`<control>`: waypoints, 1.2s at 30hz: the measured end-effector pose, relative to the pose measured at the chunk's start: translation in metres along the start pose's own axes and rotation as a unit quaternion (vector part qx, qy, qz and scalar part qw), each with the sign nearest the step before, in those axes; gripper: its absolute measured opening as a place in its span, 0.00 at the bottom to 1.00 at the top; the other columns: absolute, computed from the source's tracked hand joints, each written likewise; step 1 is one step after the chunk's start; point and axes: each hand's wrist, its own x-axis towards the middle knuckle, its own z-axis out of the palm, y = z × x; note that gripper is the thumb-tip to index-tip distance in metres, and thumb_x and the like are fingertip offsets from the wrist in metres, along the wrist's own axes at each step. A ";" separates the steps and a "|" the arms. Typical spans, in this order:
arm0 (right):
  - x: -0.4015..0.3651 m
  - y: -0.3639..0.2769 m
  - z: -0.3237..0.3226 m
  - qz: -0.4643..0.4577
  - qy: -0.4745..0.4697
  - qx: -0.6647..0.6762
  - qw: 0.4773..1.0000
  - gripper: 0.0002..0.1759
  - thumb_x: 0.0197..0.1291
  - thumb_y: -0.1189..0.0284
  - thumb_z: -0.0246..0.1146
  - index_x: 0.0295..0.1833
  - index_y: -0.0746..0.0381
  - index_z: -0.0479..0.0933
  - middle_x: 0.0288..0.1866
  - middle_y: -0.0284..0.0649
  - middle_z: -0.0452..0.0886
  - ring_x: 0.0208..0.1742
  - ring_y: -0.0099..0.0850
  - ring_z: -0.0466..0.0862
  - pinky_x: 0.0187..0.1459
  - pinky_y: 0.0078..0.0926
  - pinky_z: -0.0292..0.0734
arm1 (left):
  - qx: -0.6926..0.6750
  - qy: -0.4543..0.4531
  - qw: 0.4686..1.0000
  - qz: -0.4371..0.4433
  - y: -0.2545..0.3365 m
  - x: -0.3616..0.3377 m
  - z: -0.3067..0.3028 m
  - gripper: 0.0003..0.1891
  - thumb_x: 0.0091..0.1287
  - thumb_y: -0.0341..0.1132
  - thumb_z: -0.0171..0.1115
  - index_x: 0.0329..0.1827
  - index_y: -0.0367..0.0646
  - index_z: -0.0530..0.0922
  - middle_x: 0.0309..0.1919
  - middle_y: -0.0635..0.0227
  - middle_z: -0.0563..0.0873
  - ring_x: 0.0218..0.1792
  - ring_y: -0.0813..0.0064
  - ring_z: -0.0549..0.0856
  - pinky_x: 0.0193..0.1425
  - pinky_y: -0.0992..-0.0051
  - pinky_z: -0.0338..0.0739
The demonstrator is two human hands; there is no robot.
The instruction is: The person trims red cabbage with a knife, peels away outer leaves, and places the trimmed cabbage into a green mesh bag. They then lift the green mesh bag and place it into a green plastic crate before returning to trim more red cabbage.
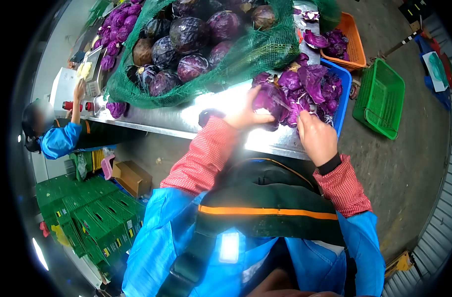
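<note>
In what I judge to be leaf stripping, my left hand (245,114) clasps the round purple cabbage (269,101) over the shiny metal tabletop (174,115), my right hand (318,139) is closed, contents unclear, and the next stroke calls for steady support.

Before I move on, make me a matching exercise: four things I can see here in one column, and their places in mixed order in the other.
Things
1. Left hand
2. Green net
3. Green basket
4. Cardboard box

Places
A. Around the heap of dark cabbages
B. Beside the pink container
C. Against the peeled-looking cabbage
D. On the floor, past the blue basket

Right pairs: 1-C, 2-A, 3-D, 4-B
</note>
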 end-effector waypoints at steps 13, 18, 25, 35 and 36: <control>0.078 -0.011 0.056 0.042 0.046 0.071 0.996 0.12 0.60 0.65 0.62 0.37 0.62 0.70 0.29 0.50 0.81 0.30 0.51 0.83 0.30 0.46 0.78 | 0.025 -0.016 0.997 0.078 -0.006 -0.011 -0.004 0.54 0.44 0.47 0.80 0.74 0.36 0.61 0.68 0.46 0.69 0.70 0.53 0.69 0.73 0.61 0.64; 0.069 0.041 0.074 0.157 0.031 0.053 0.986 0.14 0.61 0.64 0.62 0.37 0.64 0.70 0.30 0.54 0.82 0.32 0.55 0.82 0.31 0.52 0.76 | -0.185 -0.064 0.978 -0.066 0.019 -0.044 -0.050 0.53 0.45 0.44 0.79 0.75 0.38 0.59 0.71 0.50 0.66 0.72 0.58 0.66 0.76 0.64 0.61; 0.041 -0.034 0.066 0.093 -0.066 0.234 0.966 0.33 0.56 0.51 0.69 0.62 0.55 0.69 0.28 0.47 0.83 0.28 0.44 0.85 0.29 0.38 0.77 | -0.203 0.042 0.973 -0.105 0.009 -0.043 -0.038 0.49 0.43 0.46 0.81 0.68 0.35 0.67 0.61 0.53 0.74 0.64 0.61 0.75 0.70 0.66 0.67; 0.052 -0.050 0.098 0.079 -0.064 0.160 0.982 0.13 0.61 0.63 0.62 0.47 0.60 0.74 0.26 0.51 0.83 0.29 0.51 0.84 0.29 0.47 0.78 | -0.088 0.083 0.990 -0.070 -0.008 -0.043 -0.024 0.41 0.49 0.46 0.78 0.67 0.42 0.71 0.59 0.53 0.76 0.61 0.57 0.77 0.67 0.64 0.71; 0.056 -0.045 0.104 0.105 -0.063 0.143 0.982 0.13 0.61 0.64 0.62 0.44 0.60 0.73 0.26 0.52 0.82 0.29 0.51 0.84 0.29 0.48 0.77 | -0.095 0.090 0.989 -0.071 -0.008 -0.043 -0.024 0.41 0.49 0.46 0.78 0.67 0.42 0.72 0.59 0.53 0.76 0.61 0.57 0.77 0.67 0.64 0.71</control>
